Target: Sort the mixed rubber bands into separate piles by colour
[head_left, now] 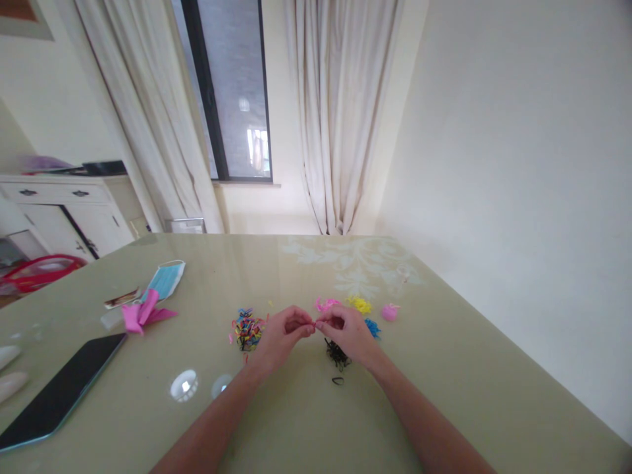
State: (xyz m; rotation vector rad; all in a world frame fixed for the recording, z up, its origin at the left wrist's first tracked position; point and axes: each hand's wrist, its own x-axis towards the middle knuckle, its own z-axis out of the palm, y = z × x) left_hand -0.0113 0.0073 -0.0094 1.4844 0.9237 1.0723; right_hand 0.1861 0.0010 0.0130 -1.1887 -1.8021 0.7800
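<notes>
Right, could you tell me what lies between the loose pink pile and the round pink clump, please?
The yellow pile, as the head view shows.

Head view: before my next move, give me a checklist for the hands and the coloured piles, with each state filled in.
1. Left hand and right hand in view, fingertips together: ok.
2. Small reddish piece at the fingertips identifiable: cannot tell, too small.
3. Black pile all together: not ok, a stray black loop lies apart on the near side.
4. Yellow pile apart from the pink pile: ok.
5. Blue pile fully visible: not ok, the right hand covers part.
6. Mixed pile sorted by colour: not ok, several colours together.
</notes>
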